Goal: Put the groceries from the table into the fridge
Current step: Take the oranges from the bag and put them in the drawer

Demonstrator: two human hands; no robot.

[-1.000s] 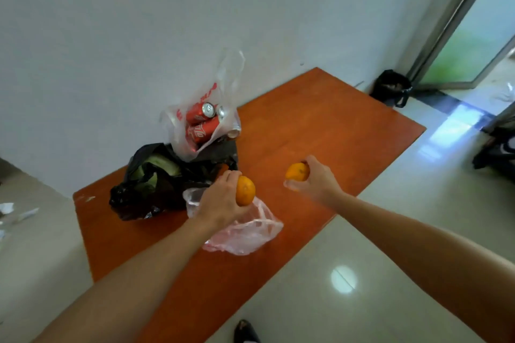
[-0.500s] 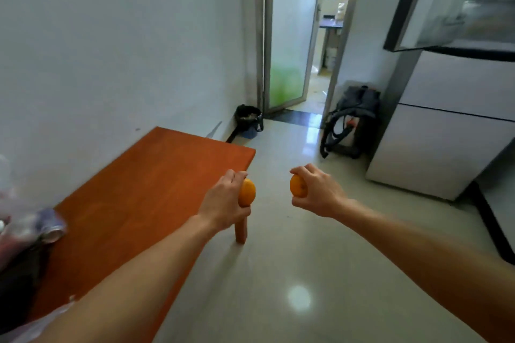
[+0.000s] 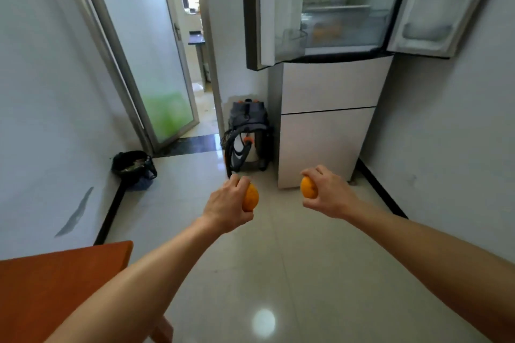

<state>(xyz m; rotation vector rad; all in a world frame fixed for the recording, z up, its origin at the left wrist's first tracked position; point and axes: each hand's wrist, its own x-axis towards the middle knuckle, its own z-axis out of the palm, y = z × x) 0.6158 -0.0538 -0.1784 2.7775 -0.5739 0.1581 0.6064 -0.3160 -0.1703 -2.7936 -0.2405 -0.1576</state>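
Observation:
My left hand [image 3: 227, 203] is shut on an orange [image 3: 250, 197], held out over the floor. My right hand [image 3: 327, 192] grips a second orange [image 3: 308, 187] at about the same height. Ahead stands the white fridge [image 3: 328, 120] with both upper doors swung open; its shelves show, and something orange lies blurred in a lower drawer [image 3: 326, 29]. Only a corner of the orange-brown table [image 3: 55, 281] shows at the bottom left; the grocery bags are out of view.
A grey and orange backpack [image 3: 246, 136] leans against the fridge's left side. A black bin [image 3: 133, 166] sits by the left wall near a glass door [image 3: 156, 64]. Shiny tiled floor [image 3: 278, 273] stretches between me and the fridge.
The view has swung from the table with its bags to the fridge, which is now straight ahead and closer. Both hands still hold their oranges out in front.

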